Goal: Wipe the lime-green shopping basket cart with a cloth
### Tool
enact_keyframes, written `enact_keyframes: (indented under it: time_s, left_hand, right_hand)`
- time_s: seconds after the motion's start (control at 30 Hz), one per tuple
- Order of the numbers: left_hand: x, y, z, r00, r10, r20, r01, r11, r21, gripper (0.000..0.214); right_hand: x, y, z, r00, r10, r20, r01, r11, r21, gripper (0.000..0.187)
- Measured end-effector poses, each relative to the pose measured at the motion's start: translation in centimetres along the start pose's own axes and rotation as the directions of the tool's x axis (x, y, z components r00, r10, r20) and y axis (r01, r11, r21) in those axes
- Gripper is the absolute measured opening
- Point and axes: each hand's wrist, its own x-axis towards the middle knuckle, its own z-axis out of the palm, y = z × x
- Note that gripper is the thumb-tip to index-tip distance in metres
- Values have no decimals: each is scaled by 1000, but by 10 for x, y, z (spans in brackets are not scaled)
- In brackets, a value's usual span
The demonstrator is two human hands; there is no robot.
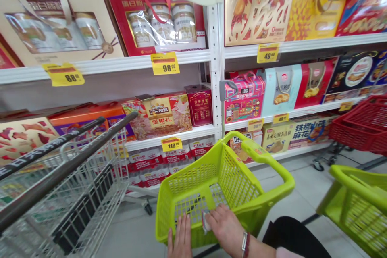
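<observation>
A lime-green plastic shopping basket (242,193) stands in front of me on the shop floor. My left hand (180,237) lies flat against its near wall, fingers stretched upward. My right hand (225,227) presses a small grey-white cloth or pad (206,221) onto the same wall, fingers curled over it. A bracelet sits on my right wrist.
A metal wire trolley (75,193) with dark handles stands at the left. A second lime-green basket (359,205) is at the right, with a red basket trolley (363,125) behind it. Shelves of boxed gift goods with yellow price tags (165,63) fill the background.
</observation>
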Motion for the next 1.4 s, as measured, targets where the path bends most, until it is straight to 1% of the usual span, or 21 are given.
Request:
enact_keyframes:
  time_s: [0.07, 0.13, 0.2, 0.27, 0.33, 0.37, 0.4, 0.47, 0.53, 0.63, 0.7, 0.83, 0.93, 1.03, 1.13, 1.23, 1.3, 1.33, 1.4]
  left_hand:
    - [0, 1, 2, 1000, -3, -12, 3, 1000, 2, 82]
    - [0, 3, -1, 1000, -1, 8, 1, 1000, 7, 81]
    - [0, 1, -7, 998, 22, 59, -23, 1000, 14, 83]
    - [-1, -8, -12, 992, 38, 123, -41, 999, 24, 90]
    - [-2, -24, -13, 990, -21, 139, 15, 999, 49, 98]
    - [-3, -33, -12, 991, -96, 91, 90, 994, 68, 101]
    - [-5, -42, -10, 989, -139, 42, 135, 987, 82, 101]
    - [-7, -57, -4, 995, -104, -2, 104, 992, 72, 100]
    - [-9, -64, 2, 997, -67, -31, 69, 996, 53, 101]
    - [-7, -65, 6, 997, -72, -42, 74, 996, 50, 105]
    - [-5, -63, 3, 997, -79, -12, 80, 995, 58, 107]
    - [-5, -59, -9, 994, -77, 82, 77, 997, 6, 110]
    - [-7, -56, -13, 992, -98, 80, 102, 994, -42, 113]
    - [-8, -54, -11, 993, -89, 76, 95, 993, -66, 113]
    - [-8, -53, -6, 994, -94, 57, 96, 995, -41, 112]
    - [-9, -56, 2, 995, -87, 43, 88, 996, -24, 109]
    - [-9, -60, 7, 997, -73, 6, 73, 997, -33, 106]
    - [-9, -61, 9, 998, -66, -22, 65, 997, -40, 105]
    - [-10, -62, 11, 996, -66, -65, 62, 996, -61, 106]
  right_hand:
    - [10, -16, 11, 1000, -6, 17, 6, 1000, 3, 17]
    - [18, -28, 20, 999, -8, 32, 8, 1000, 15, 18]
    - [23, -35, 26, 999, 1, 32, -2, 1000, 20, 18]
    - [23, -34, 27, 1000, -4, 29, 3, 1000, 25, 21]
    - [18, -28, 23, 999, -24, 32, 23, 999, 42, 29]
    - [14, -23, 19, 999, -32, 37, 30, 998, 53, 33]
    - [9, -18, 15, 999, -34, 41, 31, 997, 64, 35]
    - [-3, -4, 5, 999, -21, 38, 18, 997, 79, 35]
    - [-14, 10, -5, 1000, 3, 17, -4, 996, 89, 34]
    - [-23, 23, -15, 1000, 25, 2, -25, 996, 91, 34]
    - [-22, 23, -16, 1000, 27, 14, -28, 996, 86, 32]
    - [-9, 5, -3, 999, 16, 29, -18, 998, 68, 34]
    - [7, -16, 14, 998, -12, 65, 8, 998, 60, 34]
    - [26, -41, 31, 991, -53, 123, 44, 997, 70, 39]
    - [49, -68, 43, 978, -75, 195, 58, 994, 93, 34]
    - [68, -89, 47, 970, -91, 227, 68, 992, 105, 28]
    - [73, -92, 45, 968, -100, 229, 75, 990, 116, 24]
    - [72, -89, 42, 967, -103, 231, 76, 989, 124, 23]
    - [63, -76, 35, 968, -94, 234, 65, 989, 129, 23]
